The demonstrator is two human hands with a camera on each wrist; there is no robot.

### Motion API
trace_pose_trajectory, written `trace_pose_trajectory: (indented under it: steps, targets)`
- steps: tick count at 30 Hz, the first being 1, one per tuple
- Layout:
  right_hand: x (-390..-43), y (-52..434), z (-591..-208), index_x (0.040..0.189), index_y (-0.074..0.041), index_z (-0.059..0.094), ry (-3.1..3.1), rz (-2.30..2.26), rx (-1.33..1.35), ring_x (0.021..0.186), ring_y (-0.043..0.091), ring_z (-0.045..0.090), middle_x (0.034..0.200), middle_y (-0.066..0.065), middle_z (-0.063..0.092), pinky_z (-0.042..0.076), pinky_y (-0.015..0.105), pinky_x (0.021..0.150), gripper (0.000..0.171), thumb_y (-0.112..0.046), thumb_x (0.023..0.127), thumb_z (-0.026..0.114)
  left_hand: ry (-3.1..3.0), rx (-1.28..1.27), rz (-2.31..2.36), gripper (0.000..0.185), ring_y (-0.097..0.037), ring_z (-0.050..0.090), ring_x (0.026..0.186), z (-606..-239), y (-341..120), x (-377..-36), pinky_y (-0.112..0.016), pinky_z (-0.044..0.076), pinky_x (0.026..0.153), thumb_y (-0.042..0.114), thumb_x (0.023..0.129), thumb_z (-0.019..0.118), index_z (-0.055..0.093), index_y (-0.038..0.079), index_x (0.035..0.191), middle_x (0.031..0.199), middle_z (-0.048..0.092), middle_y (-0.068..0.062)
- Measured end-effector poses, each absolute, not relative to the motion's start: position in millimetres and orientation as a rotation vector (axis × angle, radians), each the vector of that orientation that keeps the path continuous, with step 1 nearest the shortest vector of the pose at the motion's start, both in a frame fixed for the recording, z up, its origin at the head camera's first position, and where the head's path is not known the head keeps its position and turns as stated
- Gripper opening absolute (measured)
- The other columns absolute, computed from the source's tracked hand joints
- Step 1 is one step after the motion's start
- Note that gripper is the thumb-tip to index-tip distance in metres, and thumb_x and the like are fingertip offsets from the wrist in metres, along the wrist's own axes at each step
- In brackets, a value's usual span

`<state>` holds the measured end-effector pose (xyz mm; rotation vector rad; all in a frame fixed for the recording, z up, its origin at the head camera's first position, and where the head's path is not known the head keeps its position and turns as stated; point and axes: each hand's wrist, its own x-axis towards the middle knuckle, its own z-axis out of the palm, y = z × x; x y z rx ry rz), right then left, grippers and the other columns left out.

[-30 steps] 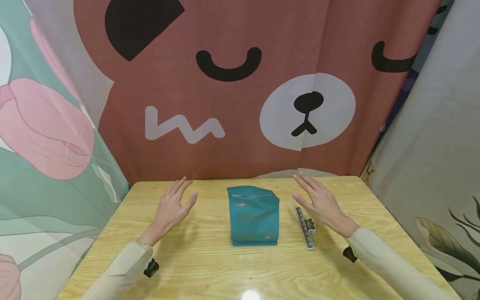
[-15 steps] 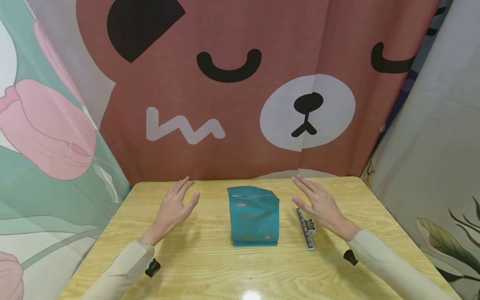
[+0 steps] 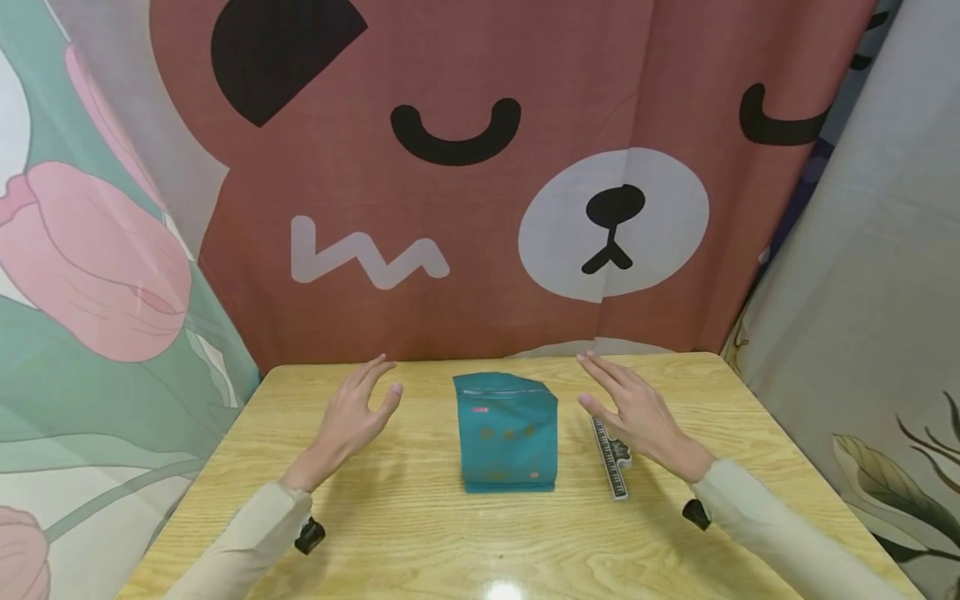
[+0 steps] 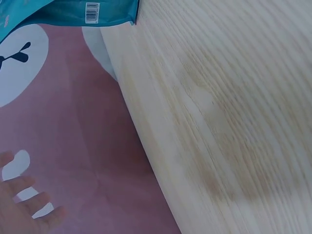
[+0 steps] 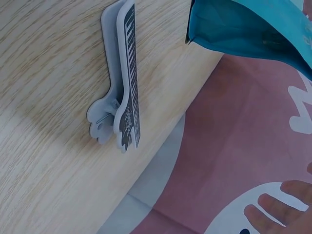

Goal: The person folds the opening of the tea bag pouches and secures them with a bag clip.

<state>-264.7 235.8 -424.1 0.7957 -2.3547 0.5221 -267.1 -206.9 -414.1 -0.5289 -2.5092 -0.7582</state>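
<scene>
Your left hand [image 3: 348,421] and right hand [image 3: 637,412] hover, fingers loosely extended, gripping nothing, the clip [image 3: 611,462] lying nearest the right, long axis running away from you, the teal bag [image 3: 508,437] upright between both, its barcode [image 4: 92,13] showing only in the left wrist view.

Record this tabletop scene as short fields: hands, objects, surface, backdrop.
Left hand: fingers extended, holding nothing, left of the bag
Right hand: fingers extended, holding nothing, near the clip
Bag: teal, upright, between the hands
Clip: keyboard-patterned, right of the bag
Table: light wood grain
Curtain: bear-face print
</scene>
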Motion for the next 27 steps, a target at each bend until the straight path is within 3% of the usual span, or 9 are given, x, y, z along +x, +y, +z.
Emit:
trace_pose_trajectory:
  steps: [27]
  targets:
    - [-260, 221, -418, 0.144, -0.01, 0.053, -2.221, 0.638, 0.884, 0.12, 0.033, 0.058, 0.139, 0.011, 0.057, 0.049, 0.056, 0.089, 0.052, -0.035, 0.099, 0.06, -2.44, -0.666, -0.818, 0.045, -0.031, 0.045, 0.133, -400, -190, -262, -0.06, 0.036, 0.102, 0.04, 0.102, 0.053, 0.056, 0.017, 0.14, 0.148, 0.048, -0.007]
